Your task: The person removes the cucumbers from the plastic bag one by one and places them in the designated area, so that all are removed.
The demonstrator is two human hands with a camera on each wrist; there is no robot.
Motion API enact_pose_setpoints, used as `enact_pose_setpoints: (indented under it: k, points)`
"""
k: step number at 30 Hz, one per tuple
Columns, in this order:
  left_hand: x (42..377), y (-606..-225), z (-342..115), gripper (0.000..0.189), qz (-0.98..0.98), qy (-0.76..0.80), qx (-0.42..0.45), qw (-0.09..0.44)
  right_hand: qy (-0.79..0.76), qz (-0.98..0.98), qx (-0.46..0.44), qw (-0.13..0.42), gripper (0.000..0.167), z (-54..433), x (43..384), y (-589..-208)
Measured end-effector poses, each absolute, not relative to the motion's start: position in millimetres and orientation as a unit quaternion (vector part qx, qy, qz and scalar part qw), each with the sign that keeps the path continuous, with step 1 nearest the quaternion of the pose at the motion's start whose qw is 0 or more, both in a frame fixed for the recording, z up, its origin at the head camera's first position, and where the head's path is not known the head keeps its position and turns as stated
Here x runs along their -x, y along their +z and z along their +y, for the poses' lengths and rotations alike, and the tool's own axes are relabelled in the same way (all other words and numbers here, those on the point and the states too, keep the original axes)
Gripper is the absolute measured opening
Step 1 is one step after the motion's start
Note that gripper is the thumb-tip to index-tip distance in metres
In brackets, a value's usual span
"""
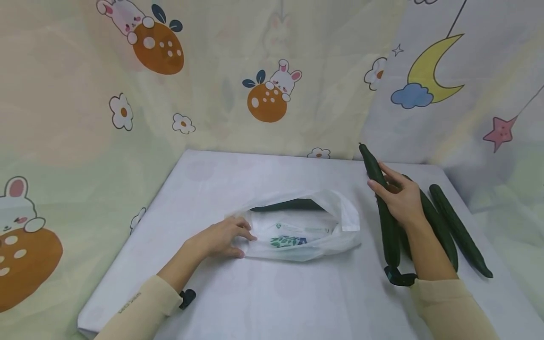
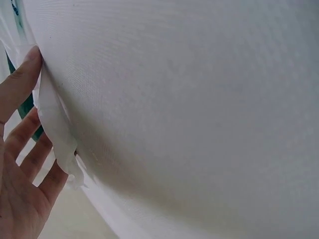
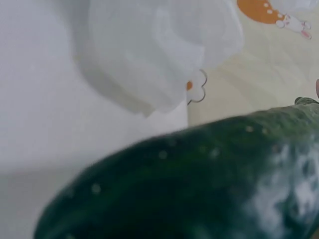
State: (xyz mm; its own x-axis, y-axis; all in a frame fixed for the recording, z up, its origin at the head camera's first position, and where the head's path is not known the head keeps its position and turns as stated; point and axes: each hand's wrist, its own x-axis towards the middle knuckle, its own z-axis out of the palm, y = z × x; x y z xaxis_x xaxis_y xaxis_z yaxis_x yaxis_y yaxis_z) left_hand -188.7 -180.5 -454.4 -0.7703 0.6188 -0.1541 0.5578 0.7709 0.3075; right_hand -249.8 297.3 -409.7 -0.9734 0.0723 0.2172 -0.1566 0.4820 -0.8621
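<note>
A white plastic bag (image 1: 306,252) with a green leaf print lies on the table with its mouth open. Inside it shows a dark green cucumber (image 1: 293,205). My left hand (image 1: 225,236) holds the bag's left end, several fingertips tucked behind the plastic edge (image 2: 57,134) in the left wrist view. To the right of the bag, my right hand (image 1: 401,196) grips a long cucumber (image 1: 387,226), its far end tilted up. That cucumber (image 3: 199,179) fills the lower right wrist view, where the hand is hidden.
More cucumbers lie at the table's right side: one (image 1: 461,231) outermost, one (image 1: 439,226) beside it, and another partly hidden beneath my right hand. The white table (image 1: 204,182) meets a printed cloth backdrop (image 1: 331,108) behind and at both sides.
</note>
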Motion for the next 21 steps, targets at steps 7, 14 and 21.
enact_pose_setpoints:
  k: [7, 14, 21]
  points:
    - [188, -456, -180, 0.045, 0.931, 0.123, -0.321, 0.12, 0.455, -0.884, -0.022, 0.109, 0.072, 309, 248, -421]
    - [188, -455, -179, 0.045, 0.935, 0.116, -0.309, 0.126, 0.415, -0.903, -0.029, 0.104, 0.072, 316, 251, -429]
    - [188, -458, -180, 0.046, 0.93, 0.114, -0.332, 0.106, 0.363, -0.928, -0.027, 0.08, 0.074, 319, 256, -433]
